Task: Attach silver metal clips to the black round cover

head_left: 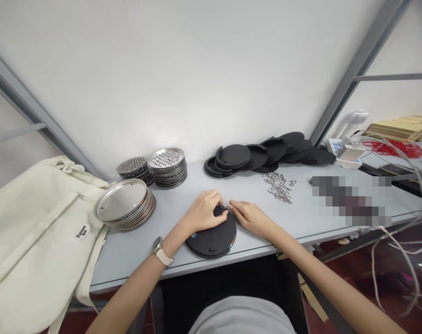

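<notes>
Overall, a pale wall (pixel 204 69) rises behind a light grey table (pixel 137 257), flanked by grey metal posts, with a reddish floor below. A cream bag (pixel 36 236) at the left bears a round white label (pixel 82 231); its dark lettering is too small to read surely. Overlapping black covers (pixel 235 156) line the wall side, left of a pixelated patch; silver plates (pixel 122 200) and grater discs (pixel 166 160) stand stacked at left. Near the front edge lies a black disc (pixel 214 237), flat and round, so without a long axis, its small dark hole facing the person. A heap of metal clips (pixel 279 188) lies to the right. The left hand (pixel 206 209), over the disc, and right hand (pixel 248 217), beside it, pinch a small wire clip (pixel 223 206) at the disc's far rim, lying roughly left to right.
</notes>
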{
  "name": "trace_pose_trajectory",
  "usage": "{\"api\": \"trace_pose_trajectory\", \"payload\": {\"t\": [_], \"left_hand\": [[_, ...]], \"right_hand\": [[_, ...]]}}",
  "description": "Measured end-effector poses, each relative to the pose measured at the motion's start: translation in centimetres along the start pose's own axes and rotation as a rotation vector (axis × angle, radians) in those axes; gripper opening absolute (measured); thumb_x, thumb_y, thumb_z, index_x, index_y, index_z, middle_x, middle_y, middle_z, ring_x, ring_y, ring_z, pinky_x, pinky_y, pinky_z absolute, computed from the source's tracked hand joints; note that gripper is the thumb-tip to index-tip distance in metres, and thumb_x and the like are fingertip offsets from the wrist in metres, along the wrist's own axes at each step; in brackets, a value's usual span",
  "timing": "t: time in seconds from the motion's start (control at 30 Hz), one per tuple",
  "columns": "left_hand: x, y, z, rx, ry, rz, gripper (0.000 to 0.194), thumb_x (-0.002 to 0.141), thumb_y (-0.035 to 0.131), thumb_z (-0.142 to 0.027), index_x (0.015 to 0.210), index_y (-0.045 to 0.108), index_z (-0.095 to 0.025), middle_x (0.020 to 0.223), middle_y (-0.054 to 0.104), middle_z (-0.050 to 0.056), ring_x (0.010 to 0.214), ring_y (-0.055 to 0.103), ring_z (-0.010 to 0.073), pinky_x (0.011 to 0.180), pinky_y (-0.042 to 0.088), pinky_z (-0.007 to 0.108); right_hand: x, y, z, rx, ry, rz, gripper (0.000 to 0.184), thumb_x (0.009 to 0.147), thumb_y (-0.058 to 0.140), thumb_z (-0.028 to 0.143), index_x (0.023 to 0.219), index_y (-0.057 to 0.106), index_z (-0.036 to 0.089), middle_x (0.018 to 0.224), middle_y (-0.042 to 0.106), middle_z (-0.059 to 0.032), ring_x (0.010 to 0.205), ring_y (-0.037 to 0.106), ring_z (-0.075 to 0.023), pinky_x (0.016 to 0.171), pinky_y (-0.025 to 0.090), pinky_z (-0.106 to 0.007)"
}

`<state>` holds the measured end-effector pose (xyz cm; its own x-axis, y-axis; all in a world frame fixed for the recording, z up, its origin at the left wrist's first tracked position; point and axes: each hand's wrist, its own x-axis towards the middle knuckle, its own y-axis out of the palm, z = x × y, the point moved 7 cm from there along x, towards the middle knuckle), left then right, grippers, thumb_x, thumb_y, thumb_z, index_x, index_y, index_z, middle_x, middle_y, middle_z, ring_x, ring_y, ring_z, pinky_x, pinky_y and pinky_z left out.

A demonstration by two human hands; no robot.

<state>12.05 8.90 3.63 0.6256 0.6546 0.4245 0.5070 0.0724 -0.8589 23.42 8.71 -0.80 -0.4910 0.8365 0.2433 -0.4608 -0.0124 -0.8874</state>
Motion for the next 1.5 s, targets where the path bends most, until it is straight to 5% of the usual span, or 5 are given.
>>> {"api": "trace_pose_trajectory", "payload": {"t": [0.83,1.5], "left_hand": [[0.03,0.48,0.30,-0.096,-0.003,0.033,0.010,0.077,0.056,-0.020,0.080,0.047,-0.019,0.078,0.051,0.000,0.075,0.049,0.0153,0.070,0.041,0.028],[0.08,0.18,0.29,-0.036,-0.013,-0.002,0.014,0.076,0.056,-0.023,0.074,0.043,-0.019,0.075,0.049,0.000,0.074,0.048,0.0158,0.069,0.039,0.029]], "right_hand": [[-0.12,-0.59,-0.46,0.134,0.032,-0.114,0.024,0.097,0.031,0.030,0.076,0.039,0.022,0.058,0.041,0.0044,0.049,0.038,-0.0119,0.054,0.028,-0.023],[-0.11,-0.19,0.26,0.039,-0.044,-0.014,0.029,0.097,0.030,0.028,0.077,0.050,0.019,0.066,0.057,-0.0016,0.057,0.049,-0.0137,0.059,0.033,-0.024]]}}
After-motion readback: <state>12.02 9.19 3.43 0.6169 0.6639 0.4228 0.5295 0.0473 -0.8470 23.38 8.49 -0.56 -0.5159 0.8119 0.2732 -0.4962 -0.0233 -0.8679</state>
